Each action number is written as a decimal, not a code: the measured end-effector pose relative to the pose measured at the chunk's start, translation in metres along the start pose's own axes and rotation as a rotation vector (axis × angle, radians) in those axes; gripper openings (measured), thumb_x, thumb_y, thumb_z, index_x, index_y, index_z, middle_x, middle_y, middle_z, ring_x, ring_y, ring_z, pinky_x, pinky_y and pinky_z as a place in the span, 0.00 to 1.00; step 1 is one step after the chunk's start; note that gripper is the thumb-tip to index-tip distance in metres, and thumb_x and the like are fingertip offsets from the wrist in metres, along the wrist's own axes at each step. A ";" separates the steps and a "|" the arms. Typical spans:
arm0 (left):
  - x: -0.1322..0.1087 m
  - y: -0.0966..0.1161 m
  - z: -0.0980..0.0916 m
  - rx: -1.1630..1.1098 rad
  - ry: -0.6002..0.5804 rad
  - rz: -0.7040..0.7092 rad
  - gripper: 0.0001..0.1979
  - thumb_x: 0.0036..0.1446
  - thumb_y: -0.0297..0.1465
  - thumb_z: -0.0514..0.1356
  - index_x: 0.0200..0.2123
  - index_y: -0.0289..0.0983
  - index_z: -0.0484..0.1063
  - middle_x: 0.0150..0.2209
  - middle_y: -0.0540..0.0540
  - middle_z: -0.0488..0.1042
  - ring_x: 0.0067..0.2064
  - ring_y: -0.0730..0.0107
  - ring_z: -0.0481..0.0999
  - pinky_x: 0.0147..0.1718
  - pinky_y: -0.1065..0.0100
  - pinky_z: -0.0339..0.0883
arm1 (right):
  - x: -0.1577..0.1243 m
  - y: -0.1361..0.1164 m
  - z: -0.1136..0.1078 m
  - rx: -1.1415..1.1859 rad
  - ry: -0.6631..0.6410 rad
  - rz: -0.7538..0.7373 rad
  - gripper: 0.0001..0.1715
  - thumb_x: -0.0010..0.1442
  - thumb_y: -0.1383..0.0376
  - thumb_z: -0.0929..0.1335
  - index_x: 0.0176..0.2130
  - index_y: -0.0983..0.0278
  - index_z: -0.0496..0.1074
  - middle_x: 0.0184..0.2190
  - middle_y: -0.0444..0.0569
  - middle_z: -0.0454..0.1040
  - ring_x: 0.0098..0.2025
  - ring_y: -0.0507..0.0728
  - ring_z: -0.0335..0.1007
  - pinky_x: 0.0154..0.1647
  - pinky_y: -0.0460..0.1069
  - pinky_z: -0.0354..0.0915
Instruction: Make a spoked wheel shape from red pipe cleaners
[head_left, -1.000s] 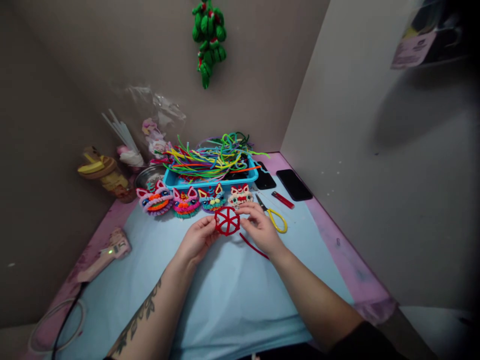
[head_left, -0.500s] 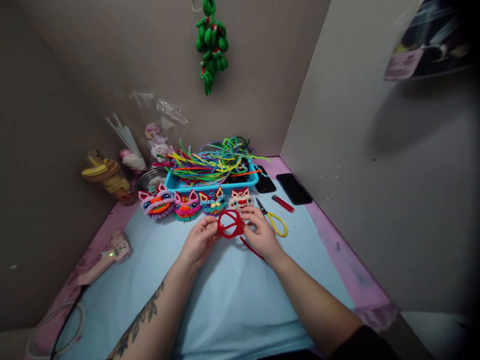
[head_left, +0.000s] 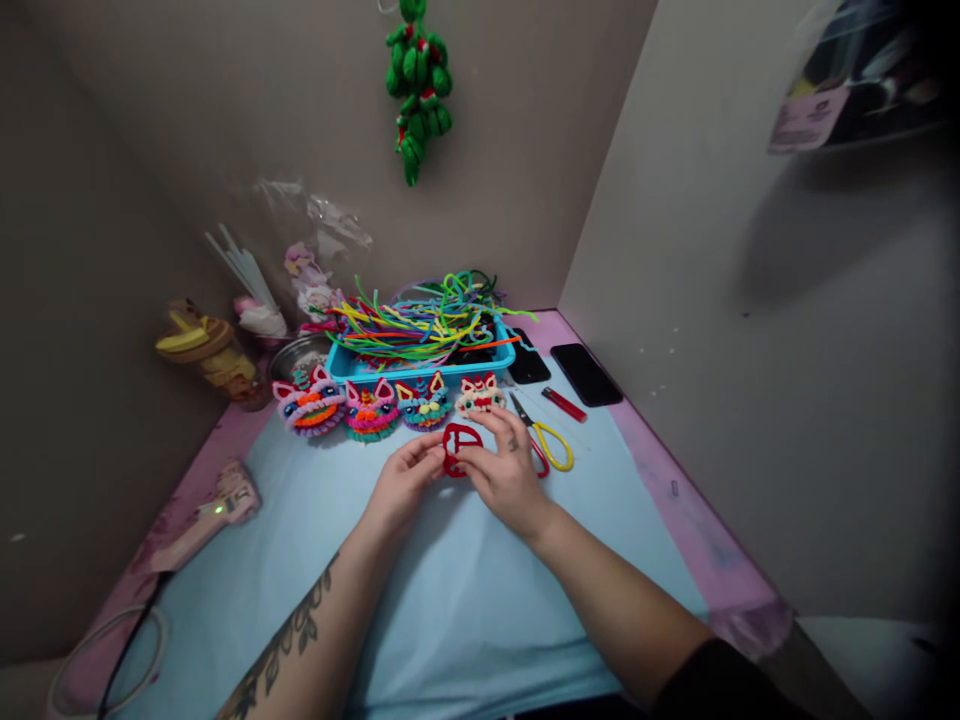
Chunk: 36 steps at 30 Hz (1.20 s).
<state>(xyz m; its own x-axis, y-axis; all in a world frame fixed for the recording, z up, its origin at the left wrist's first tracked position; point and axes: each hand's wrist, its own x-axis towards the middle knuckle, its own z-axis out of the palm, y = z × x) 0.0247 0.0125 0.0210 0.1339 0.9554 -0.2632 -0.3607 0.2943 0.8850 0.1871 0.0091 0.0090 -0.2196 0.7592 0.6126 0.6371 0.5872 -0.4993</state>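
Note:
My left hand (head_left: 401, 482) pinches the left edge of a small red pipe-cleaner wheel (head_left: 459, 442) held just above the pale blue mat (head_left: 450, 600). My right hand (head_left: 504, 468) has come over the wheel's right half, fingers curled on it, and covers part of it. A loose red pipe-cleaner tail (head_left: 538, 458) sticks out to the right of that hand. Just behind the wheel stands a row of several finished pipe-cleaner animal faces (head_left: 375, 408).
A blue tray (head_left: 420, 362) heaped with coloured pipe cleaners sits at the back. Yellow-handled scissors (head_left: 551, 440), a red lighter (head_left: 565, 404) and two dark phones (head_left: 585, 372) lie at the right. A pink glue gun (head_left: 217, 510) rests at the left, a cup (head_left: 214, 355) behind it.
My right hand moved left over the wheel and now hides its right side. The red tail swung from below my right wrist to the right of that hand.

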 end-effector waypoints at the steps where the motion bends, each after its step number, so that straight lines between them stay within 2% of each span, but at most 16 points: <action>1: 0.000 -0.001 0.000 0.007 -0.011 0.004 0.16 0.42 0.33 0.69 0.37 0.35 0.76 0.34 0.46 0.79 0.34 0.70 0.76 0.37 0.69 0.67 | 0.000 0.000 0.000 0.002 -0.002 0.000 0.09 0.57 0.68 0.66 0.34 0.55 0.75 0.56 0.47 0.62 0.61 0.65 0.46 0.61 0.65 0.51; 7: 0.002 -0.003 -0.004 0.146 0.015 0.083 0.12 0.42 0.34 0.69 0.31 0.33 0.78 0.30 0.46 0.79 0.30 0.70 0.75 0.35 0.69 0.67 | 0.000 -0.002 -0.001 -0.023 0.026 -0.020 0.08 0.57 0.68 0.66 0.31 0.58 0.75 0.55 0.49 0.63 0.60 0.64 0.48 0.60 0.63 0.53; 16: 0.003 -0.004 -0.006 0.377 0.012 0.179 0.13 0.43 0.35 0.68 0.32 0.34 0.80 0.32 0.43 0.80 0.33 0.64 0.76 0.37 0.66 0.67 | 0.003 -0.002 0.001 -0.036 0.108 0.038 0.06 0.57 0.68 0.67 0.30 0.60 0.74 0.51 0.51 0.66 0.57 0.64 0.54 0.58 0.63 0.55; 22: 0.004 -0.001 -0.005 0.284 0.023 0.157 0.15 0.41 0.37 0.69 0.32 0.33 0.79 0.32 0.44 0.80 0.32 0.65 0.76 0.36 0.66 0.67 | 0.003 0.002 0.001 -0.020 0.104 0.021 0.06 0.56 0.68 0.68 0.32 0.60 0.76 0.55 0.51 0.63 0.59 0.64 0.51 0.58 0.63 0.55; 29: 0.006 -0.003 -0.007 0.225 -0.011 0.113 0.15 0.40 0.36 0.69 0.32 0.32 0.79 0.30 0.44 0.79 0.30 0.68 0.74 0.34 0.68 0.66 | 0.003 0.001 -0.001 -0.013 0.111 0.037 0.07 0.56 0.69 0.67 0.30 0.60 0.75 0.53 0.50 0.65 0.59 0.64 0.52 0.59 0.62 0.53; 31: 0.006 -0.003 -0.009 0.180 -0.003 0.106 0.15 0.41 0.36 0.69 0.32 0.32 0.79 0.30 0.44 0.79 0.30 0.68 0.74 0.35 0.68 0.66 | 0.003 0.001 -0.002 0.051 0.124 0.045 0.06 0.56 0.67 0.67 0.34 0.59 0.75 0.54 0.50 0.64 0.59 0.64 0.52 0.60 0.62 0.53; 32: 0.007 -0.002 -0.009 0.140 0.003 0.099 0.15 0.41 0.36 0.69 0.33 0.33 0.78 0.30 0.44 0.79 0.31 0.68 0.74 0.36 0.68 0.66 | 0.003 0.002 -0.003 0.108 0.134 0.061 0.09 0.56 0.66 0.68 0.39 0.58 0.74 0.56 0.50 0.62 0.59 0.64 0.53 0.59 0.62 0.53; 35: 0.007 0.001 -0.011 -0.012 -0.020 0.041 0.14 0.43 0.35 0.69 0.34 0.33 0.77 0.32 0.45 0.79 0.33 0.70 0.75 0.38 0.70 0.66 | 0.002 0.008 -0.001 0.376 0.184 0.209 0.28 0.58 0.61 0.67 0.57 0.57 0.60 0.59 0.54 0.59 0.58 0.62 0.57 0.55 0.60 0.58; 36: 0.007 0.002 -0.012 -0.057 -0.053 0.015 0.14 0.43 0.34 0.69 0.34 0.33 0.77 0.33 0.44 0.79 0.34 0.70 0.75 0.40 0.70 0.66 | 0.002 0.011 0.000 0.483 0.195 0.282 0.30 0.59 0.59 0.66 0.59 0.58 0.57 0.58 0.55 0.60 0.57 0.61 0.59 0.53 0.58 0.60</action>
<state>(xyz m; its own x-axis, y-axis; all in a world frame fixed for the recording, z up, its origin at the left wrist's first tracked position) 0.0138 0.0200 0.0161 0.1765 0.9575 -0.2281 -0.4151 0.2825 0.8648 0.1935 0.0169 0.0048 0.0786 0.8659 0.4939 0.2324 0.4659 -0.8538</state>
